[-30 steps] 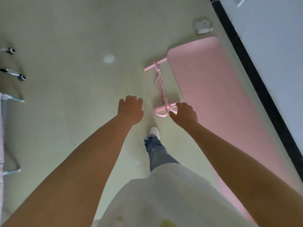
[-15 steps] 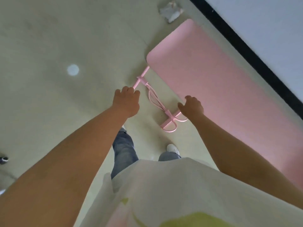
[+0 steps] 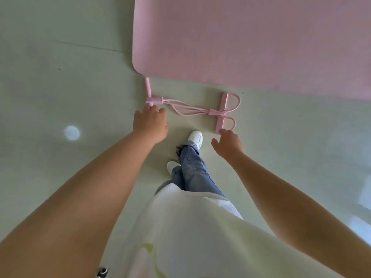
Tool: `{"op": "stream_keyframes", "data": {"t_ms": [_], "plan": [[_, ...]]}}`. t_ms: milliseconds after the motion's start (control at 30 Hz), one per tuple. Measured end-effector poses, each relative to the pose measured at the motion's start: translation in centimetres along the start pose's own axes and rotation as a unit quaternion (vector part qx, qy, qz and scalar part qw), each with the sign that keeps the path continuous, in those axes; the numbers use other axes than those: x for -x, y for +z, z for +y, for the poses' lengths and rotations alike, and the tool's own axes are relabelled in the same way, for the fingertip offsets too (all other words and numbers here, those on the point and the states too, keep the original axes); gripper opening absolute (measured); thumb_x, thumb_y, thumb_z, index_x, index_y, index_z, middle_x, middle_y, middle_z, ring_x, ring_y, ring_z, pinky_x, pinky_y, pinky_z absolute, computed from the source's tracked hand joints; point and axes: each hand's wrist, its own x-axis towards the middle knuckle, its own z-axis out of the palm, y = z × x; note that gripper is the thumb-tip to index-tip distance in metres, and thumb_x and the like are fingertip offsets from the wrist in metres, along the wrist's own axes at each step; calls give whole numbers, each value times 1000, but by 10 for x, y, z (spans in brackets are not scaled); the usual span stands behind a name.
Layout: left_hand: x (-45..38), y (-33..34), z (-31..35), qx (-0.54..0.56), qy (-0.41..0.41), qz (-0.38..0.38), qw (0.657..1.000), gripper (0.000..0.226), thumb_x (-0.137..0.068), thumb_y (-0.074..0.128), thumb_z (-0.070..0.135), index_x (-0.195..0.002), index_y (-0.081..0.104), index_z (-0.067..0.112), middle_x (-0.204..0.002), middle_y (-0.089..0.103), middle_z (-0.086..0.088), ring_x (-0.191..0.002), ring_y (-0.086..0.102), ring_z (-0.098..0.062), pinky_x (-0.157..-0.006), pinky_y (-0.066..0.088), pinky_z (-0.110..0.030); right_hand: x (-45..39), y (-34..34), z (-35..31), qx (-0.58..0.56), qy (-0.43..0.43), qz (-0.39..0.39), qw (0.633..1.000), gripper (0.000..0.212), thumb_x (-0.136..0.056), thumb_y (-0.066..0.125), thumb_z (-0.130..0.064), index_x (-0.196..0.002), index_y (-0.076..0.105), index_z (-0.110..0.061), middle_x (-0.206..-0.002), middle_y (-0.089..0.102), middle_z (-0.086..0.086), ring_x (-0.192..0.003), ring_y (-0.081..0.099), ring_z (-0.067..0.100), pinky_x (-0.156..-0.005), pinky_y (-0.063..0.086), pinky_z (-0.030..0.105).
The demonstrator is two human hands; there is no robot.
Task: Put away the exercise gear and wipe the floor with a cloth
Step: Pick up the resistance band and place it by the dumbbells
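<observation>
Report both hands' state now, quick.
Left hand: open, fingertips at the pink pull-rope exerciser's handle bar, holding nothing.
Right hand: open, near the pedal end, holding nothing.

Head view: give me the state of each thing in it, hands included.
Pink exercise mat: unrolled, flat on the floor.
Pink pull-rope exerciser: lying on the floor beside the mat, not lifted.
Left hand: open, fingertips at the exerciser's handle bar.
Right hand: open, fingertips near the foot-bar end; contact unclear.
</observation>
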Motion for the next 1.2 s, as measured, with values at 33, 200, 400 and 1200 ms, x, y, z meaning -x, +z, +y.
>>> {"op": "stream_keyframes", "data": {"t_ms": [33, 200, 400, 1200], "plan": [[-14, 3, 0, -1, 3, -3, 1000, 40, -95, 42, 22, -131, 44, 5, -134, 48, -16, -127, 41, -32, -97, 40, -40, -13, 2, -5, 4, -5, -3, 1000, 41, -94, 45, -25, -131, 45, -7, -131, 51, 13, -121, 48, 31, -94, 43, 37], [-93, 31, -1, -1, 29, -37, 999, 37, -96, 42, 21, -128, 45, 3, -132, 49, -16, -123, 44, -33, -94, 40, -39, -90, 10, -25, 11, -6, 11, 1000, 37, -94, 45, -24, -124, 48, -4, -130, 50, 14, -122, 45, 30, -93, 42, 37], [-238, 111, -8, -42, 48, -74, 995, 38, -97, 44, 22, -130, 46, 4, -133, 50, -14, -125, 46, -30, -98, 41, -40, -237, 60, -34, 84, -19, 1, 996, 42, -94, 44, -21, -134, 41, -8, -136, 46, 11, -129, 39, 29, -104, 34, 39], [-424, 265, 3, -156, 85, -108, 978, 35, -98, 32, 0, -130, 43, -6, -134, 47, -23, -127, 44, -38, -102, 39, -44, -414, 178, 53, 114, 12, 86, 990, 29, -83, 47, 3, -111, 56, 1, -115, 58, 19, -114, 46, 34, -100, 28, 39]]}}
